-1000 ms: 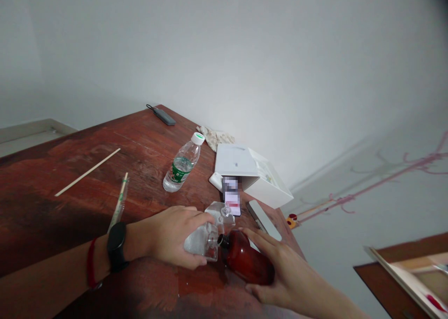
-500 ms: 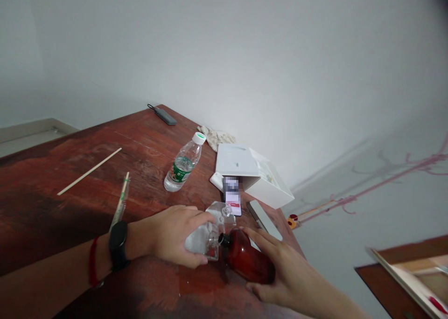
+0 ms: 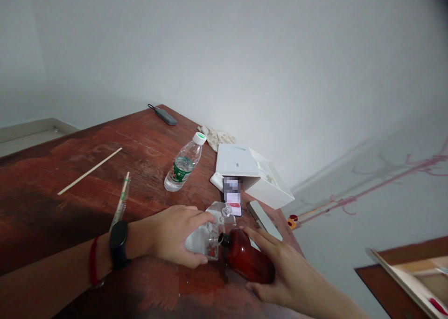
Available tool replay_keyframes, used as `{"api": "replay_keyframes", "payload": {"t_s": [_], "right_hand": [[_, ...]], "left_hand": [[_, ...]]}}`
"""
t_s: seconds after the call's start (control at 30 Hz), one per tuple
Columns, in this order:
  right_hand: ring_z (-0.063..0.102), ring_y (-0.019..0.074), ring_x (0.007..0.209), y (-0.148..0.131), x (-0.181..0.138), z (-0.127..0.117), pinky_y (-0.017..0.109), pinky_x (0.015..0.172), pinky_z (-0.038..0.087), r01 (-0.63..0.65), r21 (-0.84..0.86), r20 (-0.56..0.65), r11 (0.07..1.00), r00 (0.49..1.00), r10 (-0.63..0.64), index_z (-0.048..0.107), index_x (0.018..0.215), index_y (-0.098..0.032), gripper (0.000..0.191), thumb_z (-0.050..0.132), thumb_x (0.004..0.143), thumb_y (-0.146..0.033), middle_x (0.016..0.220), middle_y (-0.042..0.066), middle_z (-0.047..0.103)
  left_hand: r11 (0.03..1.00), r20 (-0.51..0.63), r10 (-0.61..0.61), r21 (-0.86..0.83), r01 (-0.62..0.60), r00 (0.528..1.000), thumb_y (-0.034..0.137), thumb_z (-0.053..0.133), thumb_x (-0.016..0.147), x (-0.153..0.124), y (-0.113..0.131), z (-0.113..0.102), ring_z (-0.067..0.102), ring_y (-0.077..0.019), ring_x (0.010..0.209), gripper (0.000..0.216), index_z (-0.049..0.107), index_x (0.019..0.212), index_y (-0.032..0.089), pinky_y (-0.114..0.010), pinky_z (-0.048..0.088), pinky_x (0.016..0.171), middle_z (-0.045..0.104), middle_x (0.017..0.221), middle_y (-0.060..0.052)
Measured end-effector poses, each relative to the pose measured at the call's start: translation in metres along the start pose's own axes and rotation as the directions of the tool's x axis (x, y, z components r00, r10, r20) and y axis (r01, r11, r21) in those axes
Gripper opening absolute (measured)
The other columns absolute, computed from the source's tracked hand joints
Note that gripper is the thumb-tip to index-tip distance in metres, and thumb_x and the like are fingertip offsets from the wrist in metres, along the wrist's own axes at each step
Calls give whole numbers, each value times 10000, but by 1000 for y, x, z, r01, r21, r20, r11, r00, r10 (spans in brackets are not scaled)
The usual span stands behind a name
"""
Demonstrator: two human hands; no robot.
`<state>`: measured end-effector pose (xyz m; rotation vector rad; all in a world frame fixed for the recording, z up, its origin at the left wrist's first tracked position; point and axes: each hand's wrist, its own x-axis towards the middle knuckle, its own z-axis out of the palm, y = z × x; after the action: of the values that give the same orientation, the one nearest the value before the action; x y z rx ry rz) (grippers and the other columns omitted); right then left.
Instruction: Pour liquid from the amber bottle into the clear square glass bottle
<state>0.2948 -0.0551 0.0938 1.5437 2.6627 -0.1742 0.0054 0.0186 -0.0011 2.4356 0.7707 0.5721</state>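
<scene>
My left hand [image 3: 171, 235] is wrapped round a small clear glass bottle [image 3: 203, 242], tipped on its side with its mouth toward the right. My right hand [image 3: 283, 272] cups a dark red-brown bottle [image 3: 247, 260], also tilted, its black neck meeting the clear bottle's mouth. Both bottles are low over the red-brown wooden table [image 3: 105, 169] near its front right corner. A clear stopper [image 3: 226, 211] lies on the table just behind the bottles. A black watch and a red cord sit on my left wrist.
Behind the hands lie a phone [image 3: 232, 195], a grey flat case [image 3: 263, 218], an open white box [image 3: 252, 172], a plastic water bottle [image 3: 182, 164], a cloth [image 3: 217, 137] and a grey gadget [image 3: 165, 115]. To the left lie a wooden stick [image 3: 89, 171] and a wrapped chopstick [image 3: 121, 202]. The table edge runs close on the right.
</scene>
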Motion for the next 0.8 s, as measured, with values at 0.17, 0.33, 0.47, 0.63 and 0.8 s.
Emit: {"api": "replay_keyframes", "payload": {"t_s": [0.17,0.33,0.47,0.63,0.8], "right_hand": [[550,496,1465,0,0,0,642,1189,485,18,3,-17,1000,1000,-18,485,1648,-267,989,851,735,-369,1591,163,621],[536,499,1474,-1,0,0,659,1195,473,-4,7,-16,1000,1000,5,506,1633,-273,976,848,722,-350,1589,157,622],[571,492,1439,-2,1,-1,663,1172,496,-27,7,15,1000,1000,27,506,1628,-266,979,834,708,-323,1556,161,650],[642,463,1367,-2,1,-1,639,1151,521,-45,13,54,999,998,45,489,1633,-255,984,793,697,-275,1502,161,693],[578,475,1445,-4,1,-3,645,1194,479,-10,12,14,1000,1000,10,501,1624,-258,963,781,702,-271,1509,152,689]], "left_hand": [[1000,-1,4,-1,-4,1000,519,837,810,0,0,0,758,-389,1106,710,595,1417,242,-456,575,975,759,1208,-110],[1000,-17,23,-1,-23,1000,532,821,824,-1,0,1,761,-375,1085,688,597,1407,244,-435,571,956,765,1190,-102],[1000,-19,17,1,-17,1000,519,833,815,0,-1,1,756,-380,1104,709,596,1422,241,-449,568,977,761,1217,-111],[1000,-2,6,1,-6,1000,510,838,811,0,0,0,756,-389,1107,709,598,1418,233,-466,574,978,755,1213,-113],[1000,0,16,2,-16,1000,515,829,816,0,-1,0,760,-391,1094,703,594,1417,235,-463,576,968,758,1190,-113]]}}
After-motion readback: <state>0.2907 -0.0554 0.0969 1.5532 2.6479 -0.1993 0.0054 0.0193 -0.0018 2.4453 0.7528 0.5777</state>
